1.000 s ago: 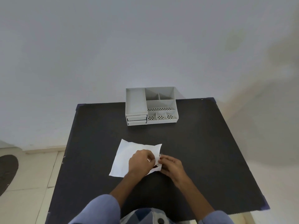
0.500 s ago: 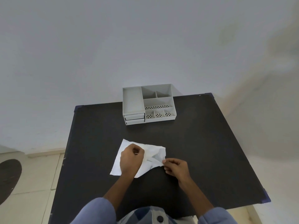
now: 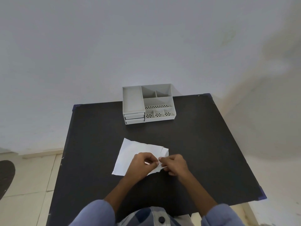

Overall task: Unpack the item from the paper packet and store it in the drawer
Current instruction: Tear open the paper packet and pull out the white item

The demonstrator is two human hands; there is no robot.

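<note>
A white paper packet (image 3: 130, 154) lies flat on the black table (image 3: 203, 144), near its middle front. My left hand (image 3: 141, 165) and my right hand (image 3: 175, 163) meet at the packet's right end, each pinching the paper there with its fingertips. The item inside is hidden. At the table's far edge stands a grey organiser (image 3: 148, 103) with open top compartments; two small drawers (image 3: 134, 118), both pushed in, are stacked at its front left.
The table stands against a pale wall. Tiled floor shows to the left, with a dark round mat (image 3: 5, 176) at the frame's edge. My blue sleeves fill the bottom of the view.
My hands have come back together at the packet's right end, after the left one briefly rested further left on the paper. The packet's right edge looks more crumpled.
</note>
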